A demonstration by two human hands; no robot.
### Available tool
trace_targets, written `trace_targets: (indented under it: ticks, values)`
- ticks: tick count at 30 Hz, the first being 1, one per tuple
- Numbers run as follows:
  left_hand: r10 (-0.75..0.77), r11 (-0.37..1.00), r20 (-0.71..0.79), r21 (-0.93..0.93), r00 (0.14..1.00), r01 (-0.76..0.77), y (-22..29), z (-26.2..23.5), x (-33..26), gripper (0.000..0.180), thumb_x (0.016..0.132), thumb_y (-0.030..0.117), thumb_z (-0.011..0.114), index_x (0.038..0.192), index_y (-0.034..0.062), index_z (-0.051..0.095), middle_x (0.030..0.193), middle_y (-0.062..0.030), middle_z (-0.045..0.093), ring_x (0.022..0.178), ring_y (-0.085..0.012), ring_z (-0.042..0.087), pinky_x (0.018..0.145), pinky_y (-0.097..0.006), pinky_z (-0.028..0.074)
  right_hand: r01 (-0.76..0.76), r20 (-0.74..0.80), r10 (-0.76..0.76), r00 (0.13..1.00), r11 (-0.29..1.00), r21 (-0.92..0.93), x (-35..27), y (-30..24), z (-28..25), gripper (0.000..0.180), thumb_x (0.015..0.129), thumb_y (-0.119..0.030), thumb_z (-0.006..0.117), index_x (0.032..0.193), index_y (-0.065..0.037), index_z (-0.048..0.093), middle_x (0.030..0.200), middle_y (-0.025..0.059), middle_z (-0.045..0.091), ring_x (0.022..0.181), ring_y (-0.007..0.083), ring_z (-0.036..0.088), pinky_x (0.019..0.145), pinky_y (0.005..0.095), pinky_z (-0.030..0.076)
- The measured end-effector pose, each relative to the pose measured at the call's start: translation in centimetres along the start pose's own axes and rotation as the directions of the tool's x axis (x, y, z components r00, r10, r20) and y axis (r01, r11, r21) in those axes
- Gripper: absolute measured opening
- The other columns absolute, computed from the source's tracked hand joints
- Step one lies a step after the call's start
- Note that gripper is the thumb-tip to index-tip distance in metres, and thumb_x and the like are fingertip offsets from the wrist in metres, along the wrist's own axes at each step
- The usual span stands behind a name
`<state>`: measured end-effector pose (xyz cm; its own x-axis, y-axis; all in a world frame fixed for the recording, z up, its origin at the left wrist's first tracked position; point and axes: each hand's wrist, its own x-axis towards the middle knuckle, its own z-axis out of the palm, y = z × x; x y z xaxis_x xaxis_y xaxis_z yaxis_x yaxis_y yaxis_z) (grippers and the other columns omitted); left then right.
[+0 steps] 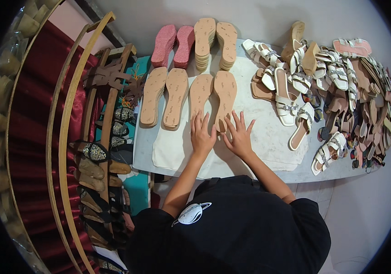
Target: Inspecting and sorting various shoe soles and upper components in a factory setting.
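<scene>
My left hand (202,139) rests with outstretched fingers at the near end of a tan insole (201,91). Close beside it, my right hand (239,140) is spread wide, its fingers touching the near end of another tan insole (225,91). Both insoles point away from me on a white cloth (172,148). To the left lie two stacked piles of tan insoles, one pile (154,93) next to another pile (176,96). Behind stand taller tan stacks (204,34) and pink insole stacks (163,43).
White sandals (286,102) are spread over the table's right side (312,150), beside a heap of mixed sandals (371,109) at the far right. On the left stands a wooden rack (106,118) holding shoes (93,150). A grey wall (268,20) closes off the back.
</scene>
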<state>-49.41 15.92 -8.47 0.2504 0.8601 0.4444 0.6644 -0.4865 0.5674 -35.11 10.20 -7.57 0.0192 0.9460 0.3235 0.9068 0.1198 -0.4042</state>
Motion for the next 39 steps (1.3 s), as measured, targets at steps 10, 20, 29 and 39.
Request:
trace_targets:
  ticks: [10,20,29,39]
  values:
    - [0.212,0.972,0.1,-0.121,0.972,-0.199,10.2,4.2,0.9,0.038,0.078,0.018,0.059,0.115,0.0085,0.055,0.128,-0.0127,0.044,0.121,-0.0338,0.036,0.098,-0.042,0.031,-0.183,-0.196,0.166,0.966,0.981,-0.07,-4.5,5.7,-6.4,0.054,0.077,-0.022,0.06,0.128,-0.016,0.043,0.141,0.0119,0.028,0.131,0.0398,0.018,0.095,0.0687,-0.002]
    - [0.47,0.852,0.149,-0.336,0.87,-0.403,26.5,13.7,1.4,0.037,0.077,0.017,0.06,0.113,0.0092,0.056,0.126,-0.0114,0.046,0.12,-0.0346,0.038,0.096,-0.043,0.032,-0.375,-0.501,0.249,0.829,0.911,-0.169,-12.1,17.6,-17.7,0.043,0.077,-0.02,0.059,0.118,-0.013,0.052,0.127,0.0073,0.046,0.122,0.0277,0.038,0.1,0.0481,0.023]
    - [0.628,0.691,0.035,-0.485,0.778,-0.536,43.3,24.1,3.0,0.038,0.076,0.018,0.06,0.113,0.0089,0.055,0.123,-0.0112,0.047,0.115,-0.0342,0.042,0.093,-0.042,0.034,-0.445,-0.64,0.204,0.741,0.863,-0.24,-17.0,29.7,-29.3,0.038,0.075,-0.017,0.06,0.112,-0.01,0.055,0.12,0.0079,0.05,0.115,0.027,0.044,0.094,0.0421,0.031]
    - [0.774,0.548,-0.033,-0.466,0.633,-0.695,59.1,36.4,6.6,0.054,0.073,0.021,0.062,0.123,0.0072,0.045,0.125,-0.0136,0.042,0.121,-0.0359,0.032,0.096,-0.05,0.025,-0.552,-0.714,0.193,0.673,0.773,-0.311,-20.7,41.9,-38.0,0.035,0.074,-0.016,0.06,0.108,-0.011,0.056,0.116,0.0067,0.052,0.112,0.0261,0.045,0.093,0.0429,0.031]
